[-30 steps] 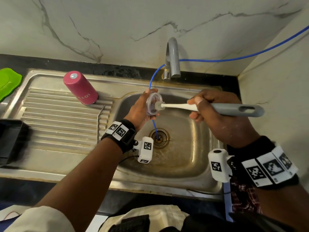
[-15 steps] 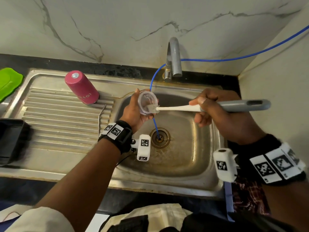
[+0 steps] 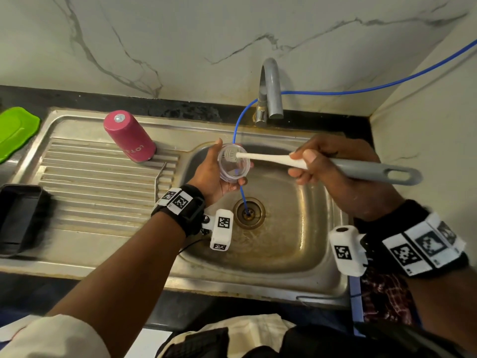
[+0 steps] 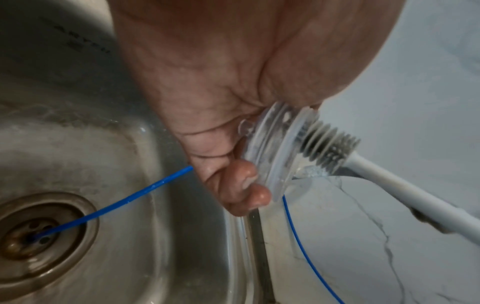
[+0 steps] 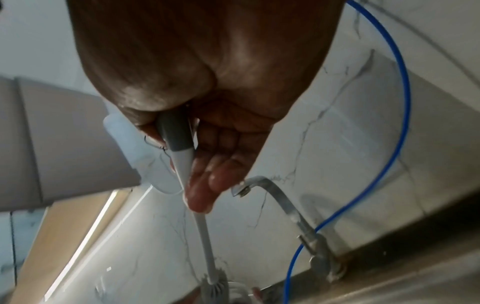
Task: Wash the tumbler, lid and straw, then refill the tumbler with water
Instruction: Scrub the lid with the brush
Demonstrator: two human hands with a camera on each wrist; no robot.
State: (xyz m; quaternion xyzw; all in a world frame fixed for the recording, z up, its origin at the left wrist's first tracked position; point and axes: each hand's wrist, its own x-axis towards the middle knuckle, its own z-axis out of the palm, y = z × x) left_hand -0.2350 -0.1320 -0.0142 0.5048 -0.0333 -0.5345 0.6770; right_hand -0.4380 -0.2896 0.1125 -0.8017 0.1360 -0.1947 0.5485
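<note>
My left hand (image 3: 219, 174) holds the clear round lid (image 3: 233, 164) by its edge over the sink basin (image 3: 296, 228); in the left wrist view my fingertips (image 4: 249, 185) pinch the lid's rim (image 4: 275, 148). My right hand (image 3: 317, 164) grips a long brush (image 3: 322, 164) with a white neck and grey handle, and its bristle head (image 4: 327, 148) presses against the lid's inner face. The pink tumbler (image 3: 129, 136) stands upside down on the draining board (image 3: 90, 182). A thin metal straw (image 3: 160, 177) lies along the draining board's right edge.
A grey tap (image 3: 271, 91) rises behind the basin, and a blue tube (image 3: 238, 120) runs from the right wall down into the drain (image 3: 249, 213). A green item (image 3: 15, 130) and a black tray (image 3: 18, 218) lie at the far left. A marble wall stands behind and to the right.
The brush head has slid across the lid, down and then back up to its top edge. The lid in my left hand has shifted and turned slightly.
</note>
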